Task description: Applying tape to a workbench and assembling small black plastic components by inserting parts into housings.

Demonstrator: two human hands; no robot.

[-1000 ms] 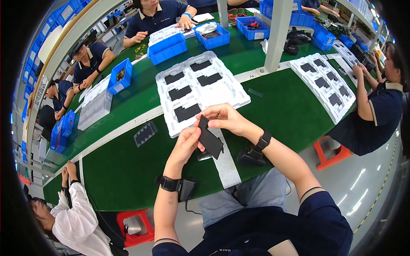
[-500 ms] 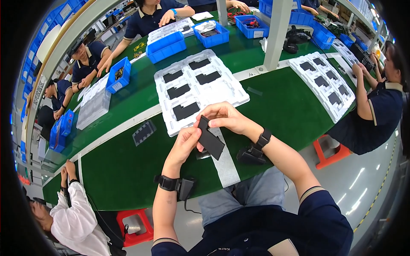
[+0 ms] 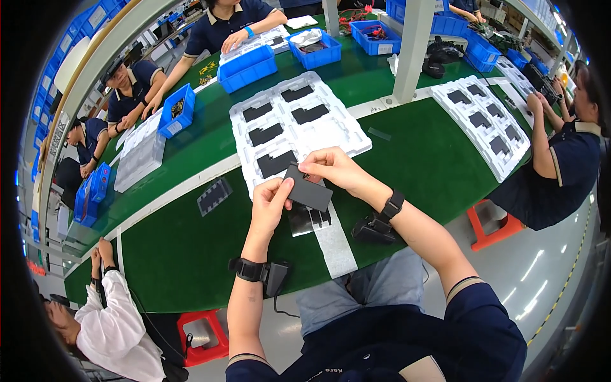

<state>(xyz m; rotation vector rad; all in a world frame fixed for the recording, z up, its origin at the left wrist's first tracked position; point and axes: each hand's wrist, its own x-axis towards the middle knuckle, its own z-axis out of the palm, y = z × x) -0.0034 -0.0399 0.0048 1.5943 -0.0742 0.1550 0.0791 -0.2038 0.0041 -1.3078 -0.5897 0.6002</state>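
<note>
Matte black, flat & roughly rect., the part (image 3: 311, 192) is held above the green bench (image 3: 414, 165), at the near side of a white tray (image 3: 331, 137). L hand (image 3: 270, 198) pinches its left end, thumb on top; R hand (image 3: 332, 169) has thumb & fingers at the upper edge. So the two are close together, both clamped on the same pc. A dark-patterned clear film (image 3: 302, 224) lies just below, next to the white strip (image 3: 336, 253); a 2nd film (image 3: 214, 196) is on the bench, L side. Five similar blk pcs (image 3: 266, 134) sit in the tray's pockets. Blk strap (image 3: 250, 270) on L wrist, w/ a boxy unit. Farther back, an open blue bin (image 3: 252, 77); off R, a co-worker (image 3: 576, 162) nr another tray (image 3: 468, 109).
</note>
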